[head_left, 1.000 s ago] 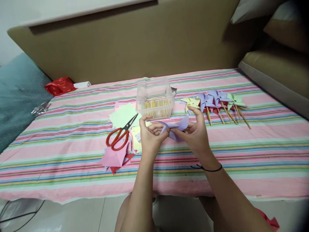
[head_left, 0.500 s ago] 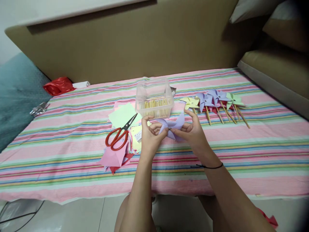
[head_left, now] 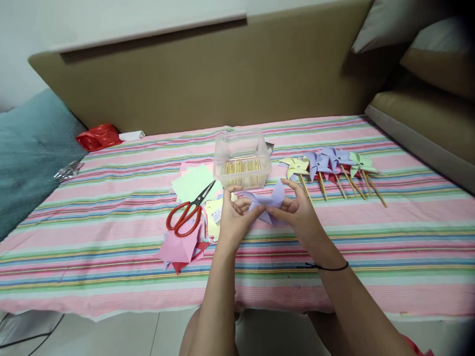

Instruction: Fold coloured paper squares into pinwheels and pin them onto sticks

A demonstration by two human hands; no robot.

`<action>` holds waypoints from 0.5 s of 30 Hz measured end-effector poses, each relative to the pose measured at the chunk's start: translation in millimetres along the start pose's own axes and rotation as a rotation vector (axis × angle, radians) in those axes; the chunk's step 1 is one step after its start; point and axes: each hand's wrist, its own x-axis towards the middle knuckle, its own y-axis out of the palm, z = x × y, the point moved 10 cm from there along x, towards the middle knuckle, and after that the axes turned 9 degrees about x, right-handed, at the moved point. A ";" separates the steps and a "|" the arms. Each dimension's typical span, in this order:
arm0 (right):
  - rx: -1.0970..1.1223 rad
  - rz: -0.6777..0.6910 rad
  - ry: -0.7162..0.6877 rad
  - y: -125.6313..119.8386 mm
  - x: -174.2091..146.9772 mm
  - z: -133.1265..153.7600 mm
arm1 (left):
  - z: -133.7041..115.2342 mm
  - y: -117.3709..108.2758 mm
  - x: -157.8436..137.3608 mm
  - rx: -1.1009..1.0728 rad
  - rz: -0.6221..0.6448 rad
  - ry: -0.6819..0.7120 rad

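Between my two hands is a purple paper pinwheel (head_left: 275, 196) with curled blades and no stick visible on it. My left hand (head_left: 237, 217) grips its left side, thumb pressed near the centre and fingers behind the paper. From the other side my right hand (head_left: 297, 212) pinches it the same way, its thumb meeting the middle. The thumbs cover the pinwheel's centre. Just beyond my hands stands a clear plastic box (head_left: 243, 180) holding many thin wooden sticks (head_left: 243, 166).
Left of my hands, red-handled scissors (head_left: 187, 212) lie over green paper sheets (head_left: 195, 182) and pink paper (head_left: 180, 246). Several finished pinwheels (head_left: 318, 163) on sticks lie at the right. A red plastic bag (head_left: 98, 137) sits at the far left on the striped cloth (head_left: 111, 198).
Both hands keep hold of the purple pinwheel, with thumbs still at its centre. The whole scene sits slightly lower and further right as the head view tilts.
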 end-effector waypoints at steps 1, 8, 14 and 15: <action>-0.011 0.012 0.001 1.0 -0.3 0.1 | 0.4 -3.8 0.1 -0.012 -0.020 -0.001; -0.092 -0.051 -0.129 -5.0 0.7 14.6 | 1.5 -54.7 -1.4 -0.249 -0.298 0.006; -0.262 -0.038 -0.244 19.8 29.6 45.6 | 2.1 -101.7 -7.5 -0.454 -0.493 -0.016; -0.327 -0.010 -0.276 29.0 39.9 53.3 | 0.7 -106.8 -8.2 -0.467 -0.499 -0.008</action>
